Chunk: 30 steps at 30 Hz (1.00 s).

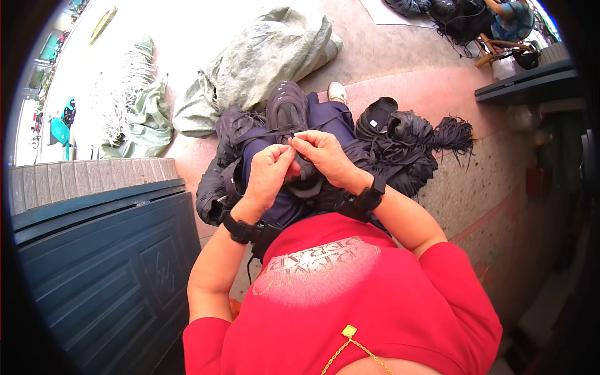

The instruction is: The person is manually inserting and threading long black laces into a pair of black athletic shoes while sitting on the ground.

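Observation:
A black shoe [289, 103] rests on my lap between my dark-blue trouser legs, its toe pointing away from me. Over its opening, my left hand [272, 170] and my right hand [328, 159] meet fingertip to fingertip. Both are closed in a pinch on a thin black shoelace [291, 135], whose tip shows between the thumbs. My hands cover part of the shoe's heel end. To the right of my knee lies a heap of black laces and shoe pieces [406, 140]. More black shoe pieces [215, 181] lie by my left leg.
Ahead on the floor lies a large grey-green sack [269, 59]. Left of it are a pile of pale strips [132, 84] and another green sack [147, 128]. A blue door panel [112, 275] stands at my left. At the upper right a person [512, 22] sits near black bundles.

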Available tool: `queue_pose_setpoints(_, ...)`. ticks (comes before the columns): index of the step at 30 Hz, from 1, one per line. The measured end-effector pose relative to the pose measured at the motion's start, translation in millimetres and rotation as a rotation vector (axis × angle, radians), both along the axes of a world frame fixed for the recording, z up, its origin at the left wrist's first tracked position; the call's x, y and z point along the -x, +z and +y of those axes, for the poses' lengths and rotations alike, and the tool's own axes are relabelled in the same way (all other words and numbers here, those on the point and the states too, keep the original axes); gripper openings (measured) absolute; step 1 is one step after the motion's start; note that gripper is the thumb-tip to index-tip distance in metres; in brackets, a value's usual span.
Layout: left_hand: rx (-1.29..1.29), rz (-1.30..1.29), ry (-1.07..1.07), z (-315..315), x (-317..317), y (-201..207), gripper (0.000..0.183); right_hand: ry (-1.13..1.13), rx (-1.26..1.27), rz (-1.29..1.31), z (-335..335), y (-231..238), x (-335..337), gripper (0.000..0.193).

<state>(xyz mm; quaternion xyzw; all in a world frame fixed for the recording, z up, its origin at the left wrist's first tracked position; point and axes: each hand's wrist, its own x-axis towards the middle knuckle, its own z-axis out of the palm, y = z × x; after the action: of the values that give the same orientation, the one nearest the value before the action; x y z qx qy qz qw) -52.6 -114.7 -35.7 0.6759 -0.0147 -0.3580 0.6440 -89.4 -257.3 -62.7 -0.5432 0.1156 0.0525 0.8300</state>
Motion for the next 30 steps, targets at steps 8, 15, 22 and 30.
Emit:
queue_pose_setpoints(8, -0.65, -0.926, -0.437, 12.6, -89.2, -59.7, 0.019, 0.12, 0.076, -0.196, -22.2, 44.9, -7.9, 0.018)
queue_pose_setpoints(15, -0.7, -0.541, -0.806, -12.5, -116.4, -61.9, 0.018, 0.104, 0.099, -0.299, -59.0, 111.3, -21.1, 0.017)
queue_pose_setpoints(22, -0.839, -0.762, -0.87, -13.7, -111.8, -64.1, 0.021, 0.125, 0.12, -0.324, -51.0, 111.7, -25.9, 0.018)
queue_pose_setpoints(30, -0.841, -0.84, -0.903, -8.4, -97.9, -49.9, 0.014, 0.105, 0.127, -0.289, -45.5, 114.9, -22.4, 0.015)
